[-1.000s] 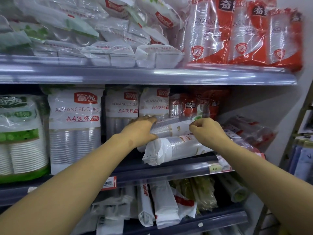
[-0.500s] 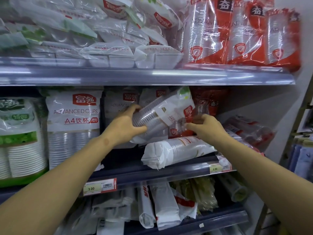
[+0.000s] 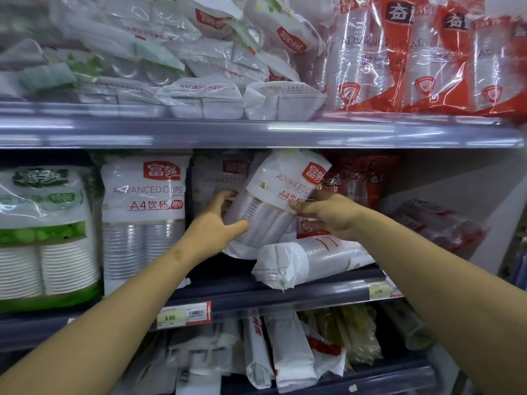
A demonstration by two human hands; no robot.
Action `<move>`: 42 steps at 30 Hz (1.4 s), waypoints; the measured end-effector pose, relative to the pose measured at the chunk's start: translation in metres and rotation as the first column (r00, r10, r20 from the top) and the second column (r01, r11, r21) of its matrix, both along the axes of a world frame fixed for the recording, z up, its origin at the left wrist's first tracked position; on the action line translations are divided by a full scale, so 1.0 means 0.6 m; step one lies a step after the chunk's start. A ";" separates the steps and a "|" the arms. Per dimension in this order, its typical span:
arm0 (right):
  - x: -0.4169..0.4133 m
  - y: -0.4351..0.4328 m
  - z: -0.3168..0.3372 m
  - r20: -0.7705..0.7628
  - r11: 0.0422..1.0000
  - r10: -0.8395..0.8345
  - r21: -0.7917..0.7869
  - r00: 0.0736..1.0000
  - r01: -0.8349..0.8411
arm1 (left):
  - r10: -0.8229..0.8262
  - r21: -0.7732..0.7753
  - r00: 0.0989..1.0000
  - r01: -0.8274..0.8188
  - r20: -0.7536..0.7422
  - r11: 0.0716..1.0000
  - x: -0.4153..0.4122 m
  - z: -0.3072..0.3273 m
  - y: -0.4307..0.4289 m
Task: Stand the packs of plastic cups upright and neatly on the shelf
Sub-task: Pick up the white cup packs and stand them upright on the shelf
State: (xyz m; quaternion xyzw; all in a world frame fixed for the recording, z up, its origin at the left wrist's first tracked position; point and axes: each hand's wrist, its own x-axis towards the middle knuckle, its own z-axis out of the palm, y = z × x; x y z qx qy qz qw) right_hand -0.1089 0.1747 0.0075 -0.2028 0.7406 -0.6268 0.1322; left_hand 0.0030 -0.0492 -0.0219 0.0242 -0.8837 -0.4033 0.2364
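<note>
A white "Advanced Cups" pack of clear plastic cups [image 3: 273, 201] is held nearly upright on the middle shelf [image 3: 285, 295], its top leaning right. My left hand [image 3: 216, 226] grips its lower left side and my right hand [image 3: 328, 215] grips its right side. Below my right hand, another white cup pack [image 3: 310, 260] lies on its side at the shelf front. Two more white packs stand upright to the left, a wide one [image 3: 142, 218] and one further back [image 3: 214, 178] behind my left hand.
A green pack of paper cups [image 3: 45, 238] stands at far left. Red cup packs [image 3: 362, 178] stand behind at right, and others lie toppled [image 3: 439, 223] at far right. The upper shelf [image 3: 256, 132] is crowded with packs. Long packs fill the lower shelf [image 3: 285, 352].
Both hands have lifted the white pack off the lying one and turned it from flat to nearly upright, label facing out. The camera view has moved slightly down.
</note>
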 end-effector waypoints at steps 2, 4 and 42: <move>0.004 -0.012 0.001 -0.022 1.000 0.004 -0.008 1.000 -0.004 | 0.012 0.020 1.000 -0.012 -0.017 1.000 0.001 -0.005 -0.002; 0.010 -0.028 0.002 -0.055 1.000 0.016 -0.008 0.998 -0.017 | 0.035 0.056 0.998 -0.032 -0.058 0.998 0.006 -0.008 0.000; 0.006 -0.183 0.004 -0.243 0.968 -0.077 0.215 0.967 0.131 | 0.424 0.340 0.903 -0.378 -0.071 0.861 -0.051 -0.053 -0.007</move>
